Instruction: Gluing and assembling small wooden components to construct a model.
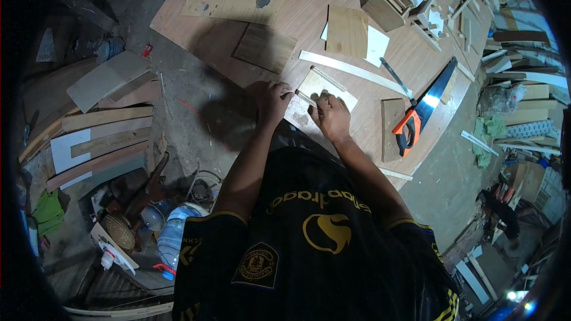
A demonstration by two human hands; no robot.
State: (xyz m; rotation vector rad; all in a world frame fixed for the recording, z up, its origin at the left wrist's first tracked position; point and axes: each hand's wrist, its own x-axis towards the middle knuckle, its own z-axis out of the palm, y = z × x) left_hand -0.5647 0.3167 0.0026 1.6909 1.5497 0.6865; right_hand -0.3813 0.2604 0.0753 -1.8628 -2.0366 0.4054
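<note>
At the near edge of the wooden table, a thin wooden strip (306, 98) lies across a pale flat board (302, 113). My left hand (275, 102) is closed, its fingertips pinching the strip's left end. The fingers of my right hand (332, 116) are bent around the other end, hiding it. A second narrow strip (328, 78) runs along the far side of the pale board. Just beyond lies a long white strip (355, 74). A small brown wood block (392, 129) rests to the right of my right hand.
A handsaw (431, 100) with an orange and black handle lies on the right of the table (208, 41). Loose panels (347, 31) and a small wooden box structure (389, 9) sit farther back. Wood offcuts (107, 137) and a large water bottle (178, 232) crowd the left floor.
</note>
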